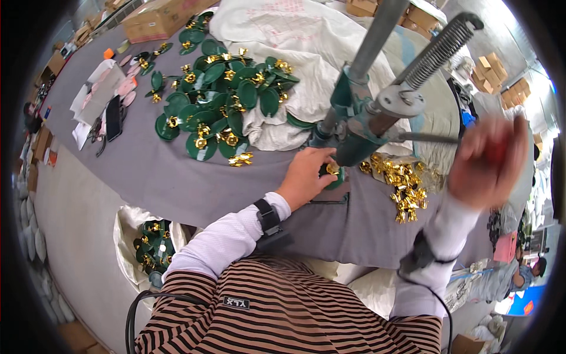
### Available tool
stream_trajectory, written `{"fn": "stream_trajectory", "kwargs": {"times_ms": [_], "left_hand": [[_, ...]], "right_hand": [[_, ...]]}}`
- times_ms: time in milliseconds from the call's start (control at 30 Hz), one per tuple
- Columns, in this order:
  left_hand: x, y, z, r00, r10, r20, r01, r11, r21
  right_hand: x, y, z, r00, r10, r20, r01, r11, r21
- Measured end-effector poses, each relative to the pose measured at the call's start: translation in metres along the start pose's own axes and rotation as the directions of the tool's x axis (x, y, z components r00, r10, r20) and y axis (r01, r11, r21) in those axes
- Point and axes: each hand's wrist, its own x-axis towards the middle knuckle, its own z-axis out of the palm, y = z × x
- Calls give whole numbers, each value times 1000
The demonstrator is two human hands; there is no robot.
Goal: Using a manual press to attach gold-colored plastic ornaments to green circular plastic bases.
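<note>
- Basically, left hand (pixel 304 178) is narrow, thumb and fingertips on the edge of one green disc (pixel 336 182).
- That disc sits at the foot of the green press (pixel 357 137), right under its head, with a gold piece (pixel 333 169) on top.
- Right hand (pixel 488 160) is raised at the outer end of the lever (pixel 429 138); motion blur, a red knob (pixel 499 150) shows between its fingers, can't tell how tight the grip is.
- Press has a thick coil spring (pixel 437 53) slanting up at top.
- Loose gold clips (pixel 407 192) in a heap on the worktop (pixel 259 192), right of the press.
- Big heap of green discs with gold bits (pixel 221 100) left of the press, beside and partly against a white sack (pixel 283 127).
- Few more gold clips at that heap's near edge.
- Far left: black phone (pixel 114 118), white paper (pixel 79 137), pink discs (pixel 126 87).
- Cardboard box (pixel 154 22) at the back.
- Below the worktop, left: open white bag (pixel 125 236) with more green-and-gold pieces (pixel 157 243) inside.
</note>
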Motion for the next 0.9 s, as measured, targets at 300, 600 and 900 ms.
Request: {"fn": "stream_trajectory", "kwargs": {"times_ms": [300,600,900], "left_hand": [[-48,-21,-103,975,-139,175,129,989,65],[19,-83,-204,969,132,207,-242,668,704],[21,-9,-162,945,-283,163,324,877,-354]], "right_hand": [[94,82,-7,957,290,-8,-290,956,-53],[92,90,10,951,308,-2,-307,946,-99],[95,92,-9,960,257,-108,-273,944,-184]]}}
